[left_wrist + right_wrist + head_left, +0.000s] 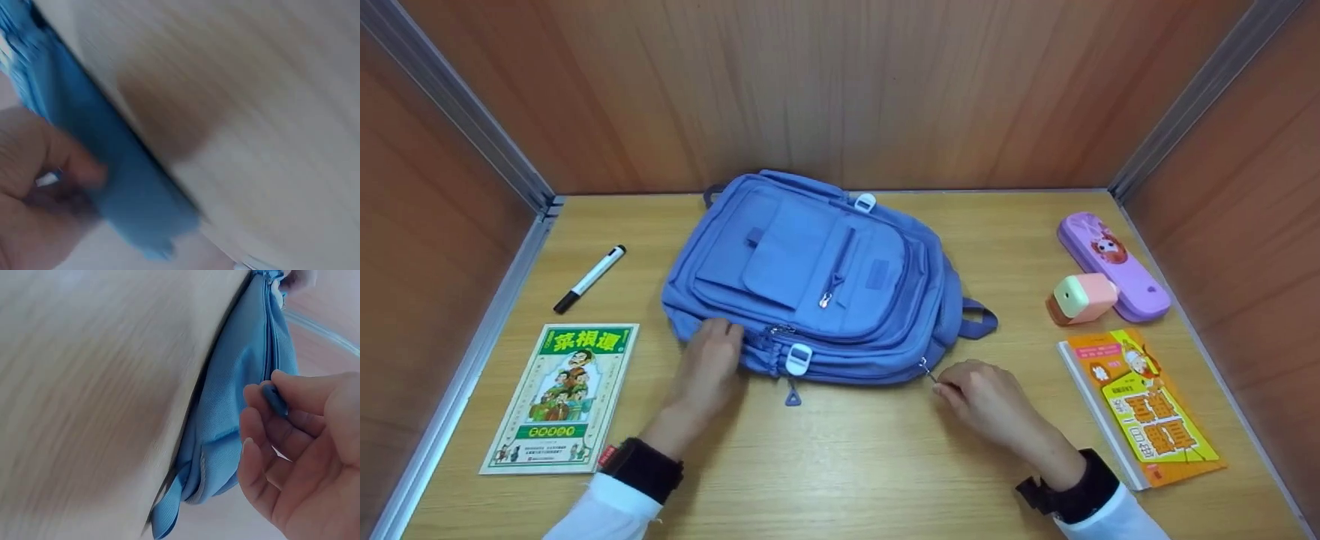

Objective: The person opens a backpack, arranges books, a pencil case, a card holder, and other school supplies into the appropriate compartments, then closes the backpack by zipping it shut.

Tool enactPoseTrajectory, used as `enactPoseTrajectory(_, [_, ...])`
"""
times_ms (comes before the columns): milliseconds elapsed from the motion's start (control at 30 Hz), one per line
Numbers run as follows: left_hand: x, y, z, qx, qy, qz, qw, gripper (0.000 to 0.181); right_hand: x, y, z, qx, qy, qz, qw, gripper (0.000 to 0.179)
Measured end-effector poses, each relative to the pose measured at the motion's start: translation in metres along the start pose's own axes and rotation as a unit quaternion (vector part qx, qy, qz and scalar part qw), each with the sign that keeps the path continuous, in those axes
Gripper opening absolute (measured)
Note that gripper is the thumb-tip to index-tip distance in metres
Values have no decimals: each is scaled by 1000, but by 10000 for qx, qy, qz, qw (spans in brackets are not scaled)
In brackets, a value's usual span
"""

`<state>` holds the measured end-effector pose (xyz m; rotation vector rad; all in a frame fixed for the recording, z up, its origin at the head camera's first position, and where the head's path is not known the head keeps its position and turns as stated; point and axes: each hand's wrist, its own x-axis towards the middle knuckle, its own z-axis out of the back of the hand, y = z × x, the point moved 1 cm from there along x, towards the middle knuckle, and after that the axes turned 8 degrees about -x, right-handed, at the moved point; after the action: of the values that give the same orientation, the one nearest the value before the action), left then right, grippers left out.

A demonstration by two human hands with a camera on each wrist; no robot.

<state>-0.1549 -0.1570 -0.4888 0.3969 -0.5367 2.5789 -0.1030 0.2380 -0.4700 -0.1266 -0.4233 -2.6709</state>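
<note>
A blue backpack (810,262) lies on its back on the table, its top with the loop handle toward the right. My right hand (982,394) pinches a zipper pull (274,400) between thumb and index finger, at the right end of the bag's near side. The zipper line (270,337) runs away from those fingers along the bag. At the near left of the bag my left hand (709,364) grips the side fabric with curled fingers; its fingertips are partly hidden in the head view and blurred in the left wrist view. Another triangular zipper pull (793,396) hangs between the hands.
A black-and-white marker (590,279) and a green-bordered book (562,397) lie on the left. On the right are a purple pencil case (1144,296), a small pink-and-green box-shaped item (1084,298) and an orange book (1144,409). Wooden panels (840,90) enclose the table.
</note>
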Motion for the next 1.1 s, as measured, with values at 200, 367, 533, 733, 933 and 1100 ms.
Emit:
enactPoseTrajectory(200, [10, -65, -10, -367, -584, -314, 9971, 42, -3, 9, 1, 127, -45, 170, 9998, 8])
enactPoseTrajectory(367, [14, -119, -24, -630, -251, -926, 9934, 42, -5, 17, 6, 270, 40, 281, 9992, 4])
enactPoseTrajectory(533, [16, -154, -43, -220, 91, -1365, 9904, 49, -5, 26, 7, 419, -12, 636, 9971, 5])
enactPoseTrajectory(733, [16, -166, -60, 463, -110, -1759, 9833, 41, -4, 31, 6, 613, 168, 986, 9931, 6])
enactPoseTrajectory(933, [14, -161, -61, 842, -33, -2039, 9754, 26, -5, 19, 12, 460, 322, 943, 9940, 4])
enactPoseTrajectory(1100, [11, -155, -54, 757, 191, -2193, 9725, 27, -5, 6, 16, 233, 362, 945, 9946, 5])
